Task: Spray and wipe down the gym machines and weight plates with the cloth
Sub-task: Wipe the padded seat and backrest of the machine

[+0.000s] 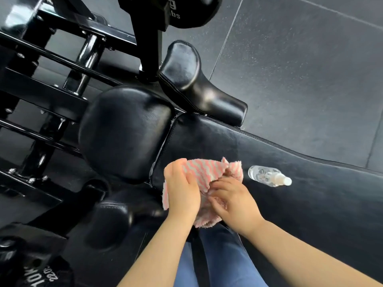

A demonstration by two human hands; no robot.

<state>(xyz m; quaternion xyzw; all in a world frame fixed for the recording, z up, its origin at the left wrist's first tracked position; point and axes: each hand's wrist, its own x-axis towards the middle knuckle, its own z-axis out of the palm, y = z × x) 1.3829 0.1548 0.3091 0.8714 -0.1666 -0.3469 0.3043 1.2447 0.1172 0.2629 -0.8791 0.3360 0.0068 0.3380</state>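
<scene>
Over bench pad (269, 154), both hands bunching cloth (199, 172), its lower folds hidden

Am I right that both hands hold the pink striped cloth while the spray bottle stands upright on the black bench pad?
Not quite. The head view shows the spray bottle lying on its side on the black bench pad, not upright. The rest holds: the left hand and right hand both hold the pink striped cloth.

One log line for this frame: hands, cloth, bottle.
left hand: grips cloth | right hand: pinches cloth | spray bottle: lying on bench pad, untouched | phase: regripping cloth
</scene>
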